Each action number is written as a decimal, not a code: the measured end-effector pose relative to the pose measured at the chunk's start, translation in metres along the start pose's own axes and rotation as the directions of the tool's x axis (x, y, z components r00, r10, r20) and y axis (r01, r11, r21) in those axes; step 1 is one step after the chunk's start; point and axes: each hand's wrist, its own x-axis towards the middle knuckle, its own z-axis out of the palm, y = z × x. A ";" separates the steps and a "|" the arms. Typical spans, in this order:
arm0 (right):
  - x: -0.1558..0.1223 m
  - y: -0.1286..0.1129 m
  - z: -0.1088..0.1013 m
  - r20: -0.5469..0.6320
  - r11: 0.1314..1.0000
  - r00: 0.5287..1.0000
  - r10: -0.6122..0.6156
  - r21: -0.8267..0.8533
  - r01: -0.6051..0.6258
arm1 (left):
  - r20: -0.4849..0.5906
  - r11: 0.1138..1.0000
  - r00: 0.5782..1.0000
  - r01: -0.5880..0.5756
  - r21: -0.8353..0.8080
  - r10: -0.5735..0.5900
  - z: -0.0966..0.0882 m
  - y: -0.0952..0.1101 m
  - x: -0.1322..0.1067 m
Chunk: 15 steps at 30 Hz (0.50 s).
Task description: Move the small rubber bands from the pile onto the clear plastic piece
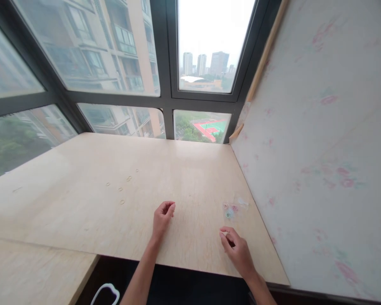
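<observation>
My left hand (163,218) is above the middle of the stone-look sill, its fingers curled and the thumb pressed to the forefinger. Anything pinched there is too small to make out. Farther right, my right hand (237,249) is also closed, thumb and forefinger drawn together at the tips; what they hold, if anything, does not show. Just beyond it lies a small clear plastic bag (243,203) with several coloured bands (228,214) in pink and green. Several thin yellowish rings, like rubber bands (122,202), lie scattered to the left of my left hand.
The pale sill (184,165) runs back to a dark window frame (168,101). A wall with flowered paper (317,140) bounds it on the right. At the lower left are another pale slab (28,267) and a white curved object (106,288) below the edge.
</observation>
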 end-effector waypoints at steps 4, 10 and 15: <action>0.002 0.005 -0.002 -0.049 0.993 0.996 0.079 0.096 -0.074 | 0.007 1.000 1.000 -0.020 0.019 0.020 0.002 -0.002 0.000; 0.005 0.007 0.001 -0.072 0.977 0.985 0.158 0.155 -0.145 | -0.204 0.999 0.978 0.037 0.027 -0.031 -0.019 -0.002 0.032; 0.003 0.003 0.008 -0.165 0.974 0.972 0.168 0.178 -0.138 | -0.345 0.991 0.938 0.024 0.132 0.023 -0.065 0.013 0.090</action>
